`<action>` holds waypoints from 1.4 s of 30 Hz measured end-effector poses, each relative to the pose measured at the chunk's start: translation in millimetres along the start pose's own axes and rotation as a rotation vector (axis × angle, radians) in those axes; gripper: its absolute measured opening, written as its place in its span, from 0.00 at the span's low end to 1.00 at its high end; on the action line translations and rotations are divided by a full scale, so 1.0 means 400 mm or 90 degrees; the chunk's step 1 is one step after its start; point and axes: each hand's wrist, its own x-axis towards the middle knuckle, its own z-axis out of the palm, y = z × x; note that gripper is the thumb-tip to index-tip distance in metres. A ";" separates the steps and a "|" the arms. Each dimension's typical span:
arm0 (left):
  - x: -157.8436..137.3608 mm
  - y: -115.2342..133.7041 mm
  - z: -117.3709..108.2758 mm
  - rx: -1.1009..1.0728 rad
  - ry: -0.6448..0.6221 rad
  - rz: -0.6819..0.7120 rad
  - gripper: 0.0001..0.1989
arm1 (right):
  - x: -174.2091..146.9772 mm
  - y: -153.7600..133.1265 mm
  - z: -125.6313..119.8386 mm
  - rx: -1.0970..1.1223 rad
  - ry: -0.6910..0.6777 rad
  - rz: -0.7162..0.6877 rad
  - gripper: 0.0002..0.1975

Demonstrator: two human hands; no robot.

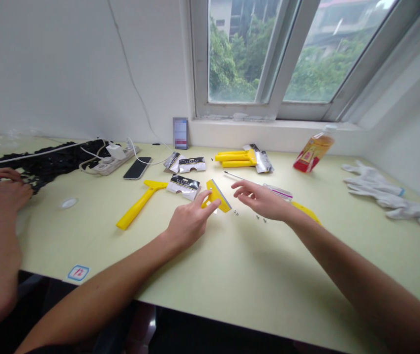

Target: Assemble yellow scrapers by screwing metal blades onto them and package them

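My left hand (188, 219) grips a yellow scraper head (218, 195) with a metal blade along its far right edge. Thumb and fingers press on the yellow plastic. My right hand (256, 196) hovers just right of it with fingers apart and slightly bent, apparently holding nothing. Small nuts (236, 212) lie close to the blade's lower corner, and small screws (260, 219) rest below my right wrist. Beyond my right fingers lies a thin rod like a screwdriver shaft (234, 175). Another yellow piece (306, 211) is partly hidden by my right forearm.
A yellow scraper (136, 209) lies left, near card packages (183, 187). Several yellow handles (234, 158) sit at the back. Around them are a phone (137, 168), power strip (116, 162), drink bottle (313, 150) and white gloves (375, 187). Another person's hands (1, 189) are far left.
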 end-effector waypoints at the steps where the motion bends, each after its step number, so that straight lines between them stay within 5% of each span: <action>1: 0.002 -0.006 0.000 0.006 -0.009 -0.010 0.23 | 0.002 0.011 0.004 -0.070 0.018 -0.011 0.14; 9: 0.012 -0.039 -0.008 -0.039 0.035 -0.070 0.22 | -0.005 0.011 0.114 -0.290 -0.076 -0.224 0.24; 14: 0.010 -0.040 -0.004 -0.074 0.049 -0.072 0.20 | -0.010 0.030 0.011 -0.336 -0.083 -0.106 0.18; 18: 0.008 -0.031 0.000 -0.111 0.042 -0.061 0.19 | -0.022 0.087 -0.106 -0.358 -0.179 0.034 0.13; 23: 0.006 -0.025 0.001 -0.188 0.056 -0.053 0.19 | -0.032 0.124 -0.140 -0.346 -0.240 0.092 0.10; 29: 0.017 -0.013 -0.019 -0.622 0.120 -0.158 0.13 | -0.028 0.108 -0.107 -0.382 -0.227 0.133 0.07; 34: 0.027 -0.003 -0.016 -1.017 0.031 -0.317 0.20 | -0.026 0.102 -0.101 -0.400 -0.196 0.096 0.07; 42: 0.022 0.011 0.006 -1.152 0.003 -0.357 0.20 | -0.014 0.109 -0.060 -0.408 -0.133 0.063 0.09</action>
